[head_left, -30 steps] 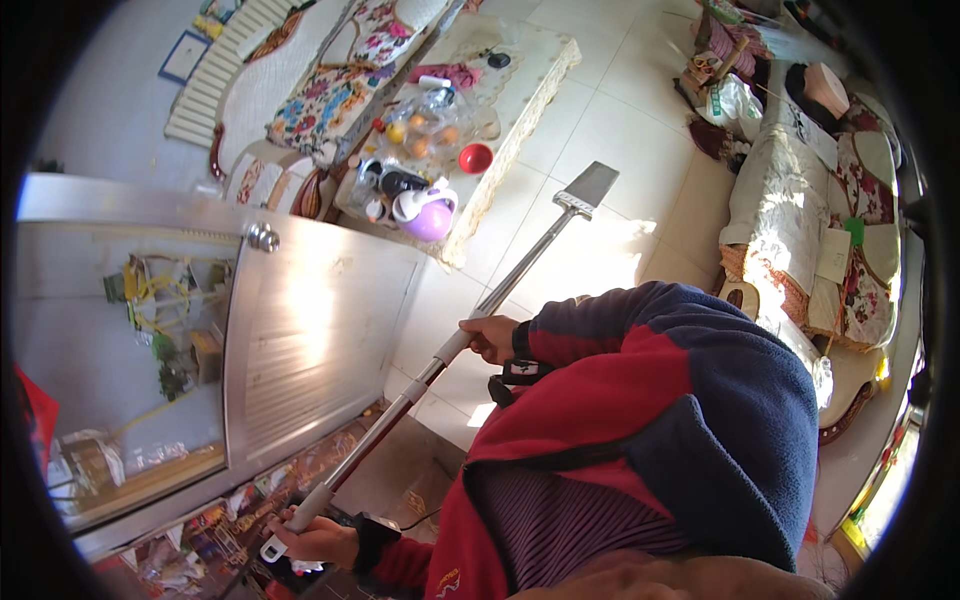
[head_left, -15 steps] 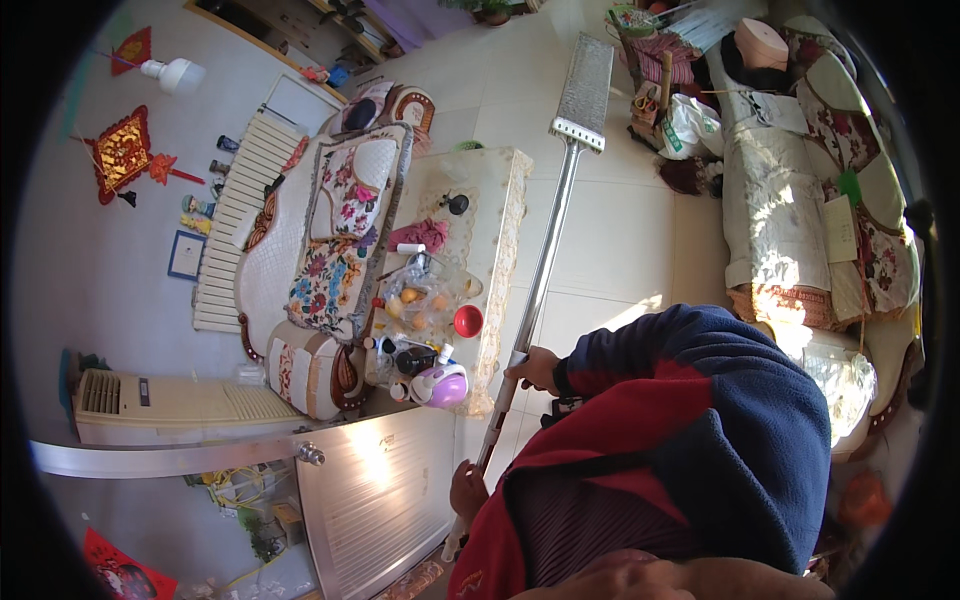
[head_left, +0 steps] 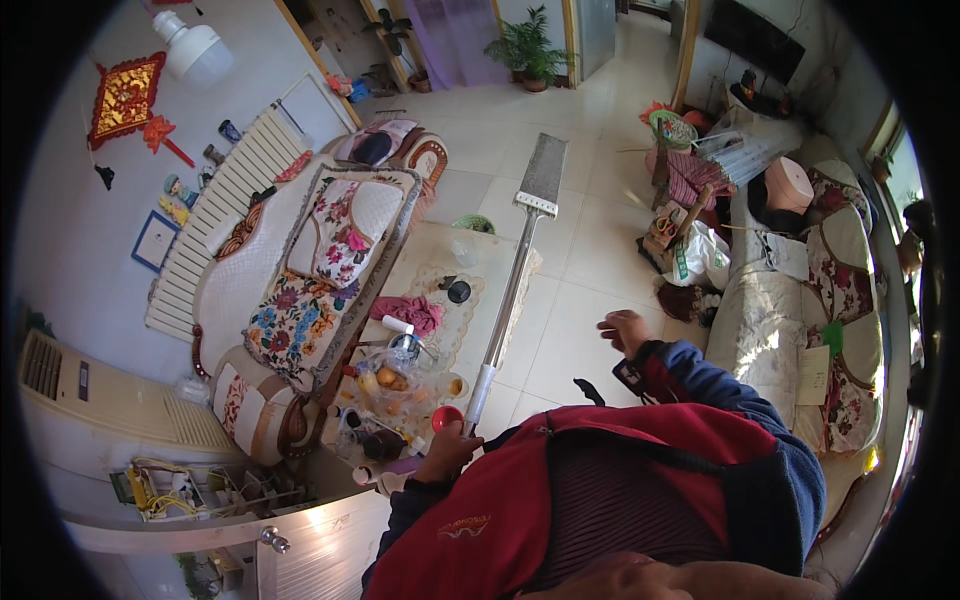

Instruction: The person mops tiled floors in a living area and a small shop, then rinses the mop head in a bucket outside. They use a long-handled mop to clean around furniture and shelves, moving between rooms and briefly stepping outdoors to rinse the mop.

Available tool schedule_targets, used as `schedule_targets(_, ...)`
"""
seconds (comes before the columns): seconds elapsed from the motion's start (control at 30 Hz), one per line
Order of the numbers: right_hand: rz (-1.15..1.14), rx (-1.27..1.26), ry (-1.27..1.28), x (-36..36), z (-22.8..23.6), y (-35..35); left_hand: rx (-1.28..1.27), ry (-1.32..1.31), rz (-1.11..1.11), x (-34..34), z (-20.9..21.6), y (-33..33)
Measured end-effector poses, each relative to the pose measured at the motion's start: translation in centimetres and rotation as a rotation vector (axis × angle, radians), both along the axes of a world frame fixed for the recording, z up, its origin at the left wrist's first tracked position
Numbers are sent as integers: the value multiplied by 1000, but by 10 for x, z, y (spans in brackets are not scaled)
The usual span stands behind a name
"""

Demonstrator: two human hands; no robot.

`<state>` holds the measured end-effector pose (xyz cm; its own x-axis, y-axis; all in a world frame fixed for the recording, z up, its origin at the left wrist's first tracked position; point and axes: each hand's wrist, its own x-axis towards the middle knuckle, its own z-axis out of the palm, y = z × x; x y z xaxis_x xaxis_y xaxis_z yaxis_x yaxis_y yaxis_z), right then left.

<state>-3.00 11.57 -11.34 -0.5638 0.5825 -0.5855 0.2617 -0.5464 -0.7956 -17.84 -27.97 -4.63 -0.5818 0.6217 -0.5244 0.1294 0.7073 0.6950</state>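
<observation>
A flat mop (head_left: 512, 275) with a long metal handle reaches away from me, its grey flat head (head_left: 544, 170) out over the tiled floor. My left hand (head_left: 447, 453) is closed round the near end of the handle, beside the coffee table. Off the handle and to its right, my right hand (head_left: 625, 332) is raised over the floor. Its fingers are loosely bent and apart, with nothing in them. A red bowl (head_left: 447, 417) stands on the table right by my left hand.
Left of the handle, the coffee table (head_left: 500, 262) bears fruit in a plastic bag (head_left: 388, 380), bottles and a pink cloth (head_left: 408, 313). A floral sofa (head_left: 230, 270) stands beyond it. On the right are another sofa (head_left: 750, 335), bags and a basket (head_left: 674, 130). A potted plant (head_left: 530, 55) stands far off.
My right hand has let go of the mop handle and moved right. The left hand still grips it. The view has tilted up, showing more of the far room.
</observation>
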Motion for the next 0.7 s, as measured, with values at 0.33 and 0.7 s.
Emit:
schedule_targets(0.33, -1152, 12, -99, 173, -123, 250, 16, -418, 134, -163, -48, 161)
schedule_targets(0.7, -826, -22, 13, -122, -86, 481, -241, -237, 87, -304, -76, 406)
